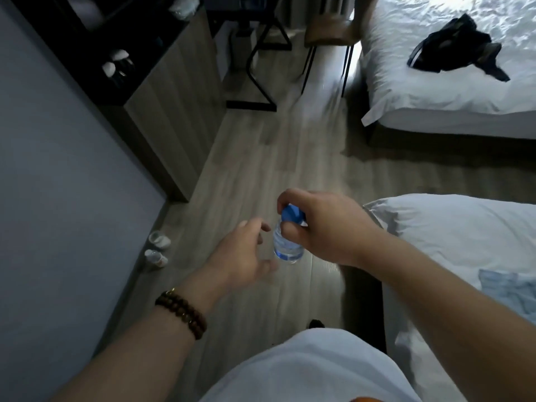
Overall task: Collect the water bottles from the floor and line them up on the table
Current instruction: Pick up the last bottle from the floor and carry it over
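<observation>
A clear water bottle [287,248] with a blue cap hangs above the wooden floor at the middle of the view. My right hand [322,227] pinches it by the cap and neck. My left hand [246,253] is just to the left of the bottle, fingers spread and loosely curved, holding nothing and slightly blurred. Two more bottles [158,249] lie on the floor by the grey wall at the left. The black-framed table [258,53] stands at the far end of the room.
A wooden cabinet [174,105] runs along the left wall. A chair [330,33] stands beside the table. One white bed [452,91] with a dark garment lies at the upper right, another bed [464,242] at the right. Open floor runs between them.
</observation>
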`<move>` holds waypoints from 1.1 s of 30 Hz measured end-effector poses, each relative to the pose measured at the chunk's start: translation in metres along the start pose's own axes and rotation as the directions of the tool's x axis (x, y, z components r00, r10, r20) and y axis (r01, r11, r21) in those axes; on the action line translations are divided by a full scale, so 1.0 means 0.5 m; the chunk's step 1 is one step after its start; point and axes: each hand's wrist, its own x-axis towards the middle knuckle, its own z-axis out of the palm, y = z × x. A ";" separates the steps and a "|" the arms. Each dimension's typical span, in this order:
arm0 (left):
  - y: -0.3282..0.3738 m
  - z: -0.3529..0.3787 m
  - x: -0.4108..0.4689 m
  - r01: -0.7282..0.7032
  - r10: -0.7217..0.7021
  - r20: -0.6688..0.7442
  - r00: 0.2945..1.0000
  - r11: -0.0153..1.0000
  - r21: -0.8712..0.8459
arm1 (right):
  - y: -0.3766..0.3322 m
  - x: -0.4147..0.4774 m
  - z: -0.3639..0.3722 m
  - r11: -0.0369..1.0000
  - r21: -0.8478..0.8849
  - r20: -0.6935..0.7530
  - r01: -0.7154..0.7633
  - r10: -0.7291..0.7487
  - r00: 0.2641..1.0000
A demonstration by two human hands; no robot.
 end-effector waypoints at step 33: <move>0.196 -0.150 1.232 -0.367 0.435 0.287 0.854 0.893 -0.263 | 0.670 0.783 -0.275 0.902 0.170 -0.200 -0.397 0.426 0.882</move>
